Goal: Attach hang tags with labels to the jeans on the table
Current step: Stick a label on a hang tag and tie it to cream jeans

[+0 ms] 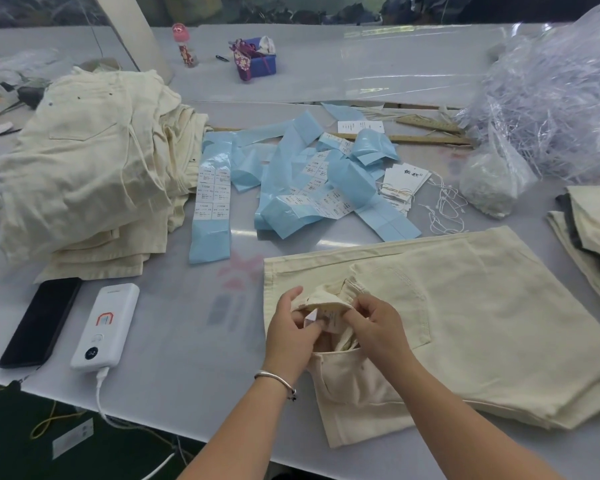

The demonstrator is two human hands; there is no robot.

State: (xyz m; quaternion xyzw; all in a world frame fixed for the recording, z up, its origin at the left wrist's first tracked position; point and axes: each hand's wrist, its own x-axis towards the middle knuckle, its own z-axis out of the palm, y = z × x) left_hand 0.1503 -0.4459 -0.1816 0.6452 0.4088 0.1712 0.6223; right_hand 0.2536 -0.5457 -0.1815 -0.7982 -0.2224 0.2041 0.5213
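Observation:
A folded pair of cream jeans (465, 306) lies in front of me on the grey table (194, 341). My left hand (288, 327) grips the turned-up waistband and pinches a small white label (331, 320) sewn inside it. My right hand (374, 327) pinches the same waistband edge from the right. A bundle of white hang tags (406, 183) with strings lies behind the jeans. Blue backing strips with printed sticker labels (312, 188) are scattered across the middle of the table.
A tall stack of cream jeans (87, 174) stands at the left. A black phone (40, 322) and a white power bank (106, 325) lie near the front edge. More jeans (593, 230) and clear plastic bags (551, 105) fill the right. Wooden rulers (430, 124) lie behind.

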